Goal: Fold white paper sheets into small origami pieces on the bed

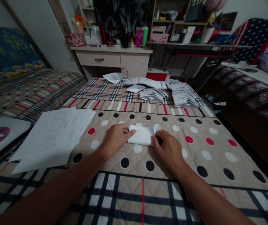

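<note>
A small folded white paper (141, 135) lies on the dotted quilt (195, 156) in front of me. My left hand (115, 138) presses on its left edge, fingers curled and closed over the fold. At the paper's right edge my right hand (167, 148) pinches or presses it with bent fingers. Both hands touch the paper, which stays flat on the bed.
A stack of loose white sheets (54, 137) lies to the left. Several piles of folded paper pieces (169, 90) sit at the far end of the bed. A dresser (115, 59) and cluttered shelves stand behind. Another bed (253, 81) is on the right.
</note>
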The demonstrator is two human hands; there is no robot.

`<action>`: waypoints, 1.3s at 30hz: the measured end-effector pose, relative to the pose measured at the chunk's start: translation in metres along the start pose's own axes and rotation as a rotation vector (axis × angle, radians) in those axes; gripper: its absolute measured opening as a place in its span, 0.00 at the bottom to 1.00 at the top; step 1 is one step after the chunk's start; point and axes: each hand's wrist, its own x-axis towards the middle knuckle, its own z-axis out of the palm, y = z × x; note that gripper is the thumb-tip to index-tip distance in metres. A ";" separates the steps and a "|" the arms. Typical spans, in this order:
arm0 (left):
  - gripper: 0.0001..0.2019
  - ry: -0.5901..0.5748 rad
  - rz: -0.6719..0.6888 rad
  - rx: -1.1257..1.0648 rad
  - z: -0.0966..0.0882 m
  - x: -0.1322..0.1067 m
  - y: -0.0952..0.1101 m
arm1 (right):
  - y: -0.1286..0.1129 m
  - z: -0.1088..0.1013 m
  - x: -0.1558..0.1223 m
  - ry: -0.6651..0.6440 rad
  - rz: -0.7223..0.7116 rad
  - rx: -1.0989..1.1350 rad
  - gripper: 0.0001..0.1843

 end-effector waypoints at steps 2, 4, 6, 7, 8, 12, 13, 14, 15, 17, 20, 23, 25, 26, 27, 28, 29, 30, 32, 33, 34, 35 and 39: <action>0.14 0.007 0.007 0.096 0.001 0.002 0.000 | 0.000 0.000 0.001 -0.006 0.010 -0.038 0.13; 0.14 0.016 0.023 0.166 0.001 0.002 0.002 | -0.001 -0.002 0.002 -0.022 0.023 -0.085 0.16; 0.14 0.022 0.039 0.216 0.001 0.003 0.004 | -0.002 -0.003 0.003 -0.054 0.046 -0.149 0.18; 0.14 0.024 0.045 0.241 0.001 0.003 0.005 | -0.002 -0.004 0.004 -0.075 0.065 -0.181 0.19; 0.15 0.027 0.052 0.267 0.000 0.004 0.006 | -0.003 -0.005 0.006 -0.096 0.085 -0.211 0.20; 0.17 0.032 0.098 0.359 0.000 0.006 0.009 | -0.006 -0.006 0.009 -0.148 0.126 -0.277 0.21; 0.16 0.031 0.106 0.375 0.000 0.006 0.010 | -0.007 -0.006 0.010 -0.151 0.127 -0.283 0.21; 0.16 0.031 0.108 0.390 0.000 0.006 0.011 | -0.007 -0.006 0.010 -0.152 0.128 -0.289 0.21; 0.16 0.031 0.104 0.404 0.000 0.006 0.011 | -0.007 -0.006 0.010 -0.154 0.129 -0.294 0.21; 0.15 0.027 0.095 0.426 0.000 0.006 0.013 | -0.008 -0.006 0.010 -0.158 0.133 -0.307 0.21; 0.14 0.015 0.088 0.457 0.000 0.006 0.014 | -0.007 -0.006 0.010 -0.154 0.123 -0.322 0.21; 0.14 0.020 0.104 0.485 0.000 0.006 0.013 | -0.006 -0.005 0.010 -0.145 0.112 -0.324 0.20; 0.15 0.029 0.116 0.498 0.001 0.006 0.013 | -0.006 -0.004 0.010 -0.142 0.113 -0.326 0.20; 0.15 0.033 0.118 0.506 0.001 0.006 0.012 | -0.006 -0.004 0.010 -0.142 0.111 -0.327 0.20; 0.15 0.034 0.118 0.512 0.001 0.006 0.012 | -0.006 -0.004 0.010 -0.144 0.110 -0.328 0.20; 0.15 0.033 0.116 0.516 0.001 0.006 0.013 | -0.005 -0.003 0.010 -0.146 0.110 -0.330 0.21; 0.15 0.032 0.113 0.518 0.001 0.006 0.013 | -0.005 -0.003 0.010 -0.146 0.111 -0.331 0.21; 0.15 0.030 0.109 0.517 0.001 0.006 0.014 | -0.005 -0.003 0.010 -0.147 0.114 -0.332 0.21; 0.15 0.029 0.102 0.515 0.002 0.006 0.014 | -0.006 -0.003 0.010 -0.151 0.119 -0.335 0.21; 0.15 0.031 0.100 0.517 0.002 0.006 0.014 | -0.006 -0.004 0.010 -0.152 0.121 -0.335 0.21; 0.15 0.034 0.098 0.521 0.002 0.006 0.014 | -0.006 -0.004 0.010 -0.153 0.122 -0.334 0.21; 0.15 0.035 0.097 0.526 0.002 0.006 0.013 | -0.006 -0.004 0.010 -0.156 0.123 -0.332 0.21; 0.15 0.036 0.108 0.535 0.003 0.006 0.011 | -0.006 -0.004 0.010 -0.148 0.122 -0.325 0.20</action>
